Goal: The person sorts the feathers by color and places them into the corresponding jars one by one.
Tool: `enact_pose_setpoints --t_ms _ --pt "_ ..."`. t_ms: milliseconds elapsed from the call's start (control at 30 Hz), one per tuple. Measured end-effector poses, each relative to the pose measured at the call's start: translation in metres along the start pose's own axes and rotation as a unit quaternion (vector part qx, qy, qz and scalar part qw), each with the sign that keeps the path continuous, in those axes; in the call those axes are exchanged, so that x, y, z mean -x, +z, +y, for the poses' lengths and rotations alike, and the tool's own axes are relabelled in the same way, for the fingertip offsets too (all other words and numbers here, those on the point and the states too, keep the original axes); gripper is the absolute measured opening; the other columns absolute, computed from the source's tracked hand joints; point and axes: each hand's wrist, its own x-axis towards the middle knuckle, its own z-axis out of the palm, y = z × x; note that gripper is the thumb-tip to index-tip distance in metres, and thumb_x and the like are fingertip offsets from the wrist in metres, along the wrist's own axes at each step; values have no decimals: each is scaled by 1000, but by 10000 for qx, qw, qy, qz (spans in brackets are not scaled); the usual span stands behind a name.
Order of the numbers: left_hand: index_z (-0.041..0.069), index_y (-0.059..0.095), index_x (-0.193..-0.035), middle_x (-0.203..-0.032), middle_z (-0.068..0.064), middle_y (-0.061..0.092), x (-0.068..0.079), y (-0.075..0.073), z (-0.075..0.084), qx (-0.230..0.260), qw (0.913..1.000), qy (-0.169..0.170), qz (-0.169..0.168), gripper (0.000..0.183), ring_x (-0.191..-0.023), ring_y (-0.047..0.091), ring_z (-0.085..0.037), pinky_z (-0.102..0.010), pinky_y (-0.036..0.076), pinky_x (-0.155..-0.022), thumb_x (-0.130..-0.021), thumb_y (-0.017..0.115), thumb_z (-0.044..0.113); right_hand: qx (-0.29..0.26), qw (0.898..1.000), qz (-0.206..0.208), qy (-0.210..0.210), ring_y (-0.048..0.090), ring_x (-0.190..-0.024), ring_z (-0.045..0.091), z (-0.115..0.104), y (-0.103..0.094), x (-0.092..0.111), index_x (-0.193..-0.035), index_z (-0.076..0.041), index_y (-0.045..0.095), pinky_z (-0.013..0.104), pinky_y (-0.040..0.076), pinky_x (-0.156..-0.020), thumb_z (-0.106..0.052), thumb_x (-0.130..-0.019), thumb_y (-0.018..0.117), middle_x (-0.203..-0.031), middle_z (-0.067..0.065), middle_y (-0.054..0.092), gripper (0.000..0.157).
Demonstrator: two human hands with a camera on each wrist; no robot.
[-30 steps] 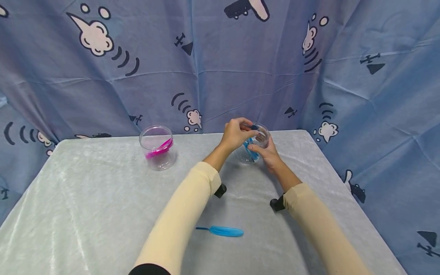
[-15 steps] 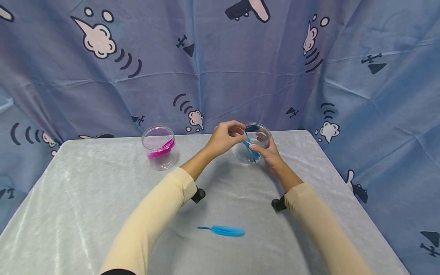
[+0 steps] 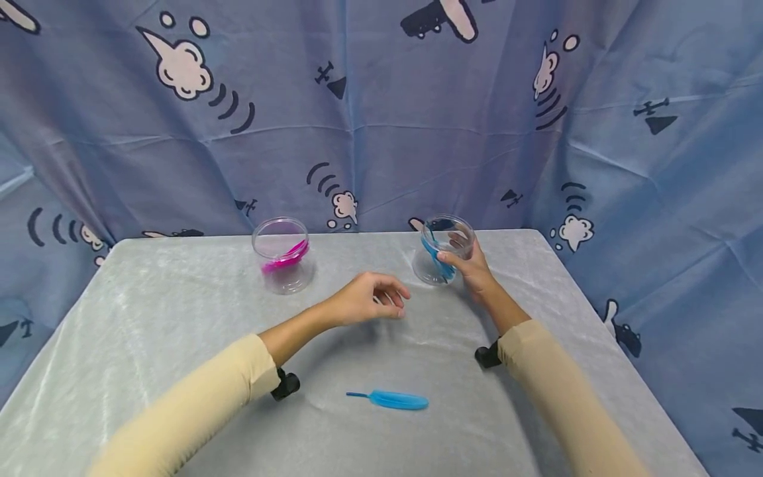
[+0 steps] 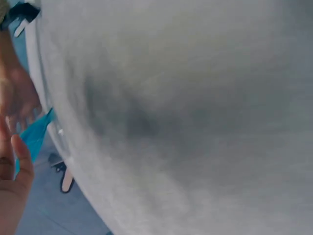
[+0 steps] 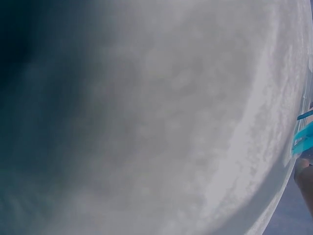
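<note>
My right hand (image 3: pixel 473 270) grips the side of a clear plastic jar (image 3: pixel 424 268) on the far right part of the table. Blue feathers (image 3: pixel 440 260) lean inside that jar; how many is hard to tell. Over the middle of the table hovers my left hand (image 3: pixel 366 299), its fingers loosely bent with nothing between them. Nearer the front lies a single blue feather (image 3: pixel 396 400), its quill to the left. In the left wrist view, the blue feather colour (image 4: pixel 34 137) shows behind my left fingers (image 4: pixel 23 159).
A second clear jar (image 3: pixel 286 281) with pink feathers (image 3: pixel 287 257) inside stands at the far left. The table (image 3: pixel 179 318) has a pale cloth and ends against a blue printed curtain (image 3: pixel 387 152) at the back and right.
My left hand has let go of a blue feather at the right jar's mouth and moved back, down and left. My right hand stays on the jar.
</note>
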Motion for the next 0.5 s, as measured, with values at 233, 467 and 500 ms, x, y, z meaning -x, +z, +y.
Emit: enact_pose_setpoints --t_ms 233,467,500 --pt "3 65 -104 -85 -2 66 37 6 -10 145 9978 -432 -483 27 -76 64 -16 -30 52 -71 -79 73 9 -118 9999 -24 27 22 -136 27 1 0 0 -144 -18 22 46 18 -110 -10 -78 72 -147 14 28 83" --pt "-1 63 -106 -88 -10 66 60 10 -17 286 9935 -700 -849 34 -76 63 -17 -28 51 -71 -75 76 7 -75 9999 -71 40 21 -136 26 2 -1 -1 -143 -22 24 46 17 -110 -11 -79 72 -148 15 25 81" --pt "-2 63 -105 -88 -12 66 63 10 -14 316 9931 -714 -875 33 -76 63 -18 -28 51 -70 -75 76 6 -78 9999 -80 31 21 -136 26 2 -1 -1 -143 -22 24 46 17 -110 -11 -79 72 -148 16 24 80"
